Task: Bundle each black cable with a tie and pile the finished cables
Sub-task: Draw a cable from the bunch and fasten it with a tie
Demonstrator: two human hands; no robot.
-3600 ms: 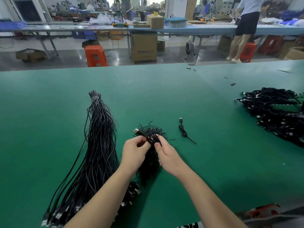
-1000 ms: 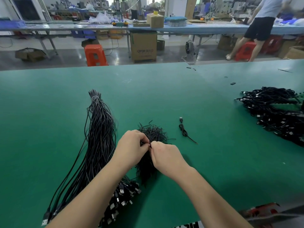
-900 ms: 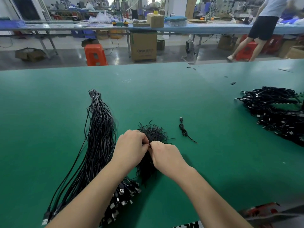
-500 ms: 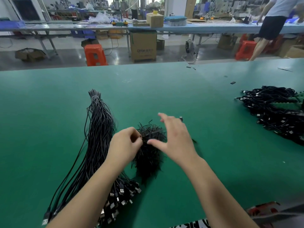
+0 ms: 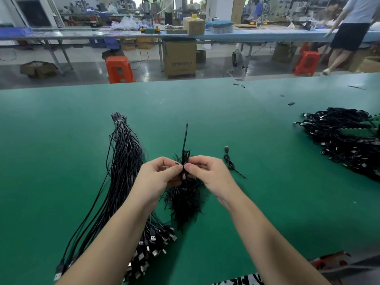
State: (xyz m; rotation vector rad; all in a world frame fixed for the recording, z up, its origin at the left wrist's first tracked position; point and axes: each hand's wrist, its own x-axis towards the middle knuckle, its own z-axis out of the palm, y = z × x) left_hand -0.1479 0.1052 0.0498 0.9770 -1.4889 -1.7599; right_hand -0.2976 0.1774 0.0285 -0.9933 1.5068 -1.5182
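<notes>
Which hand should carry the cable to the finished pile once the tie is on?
Probably the right hand. The finished pile lies at the table's far right, on that hand's side, with open green mat between. The left hand sits beside the loose cable bunch, well placed to draw the next cable.

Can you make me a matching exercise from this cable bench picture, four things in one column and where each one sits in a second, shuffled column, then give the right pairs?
Things:
1. long bundle of loose cables
2. pile of finished cables
3. single bundled cable
4. heap of ties

Places:
A. far right of the green table
B. lying alone just right of the right hand
C. under and between both hands
D. stretched out left of the left hand

Pairs: 1-D, 2-A, 3-B, 4-C
</notes>
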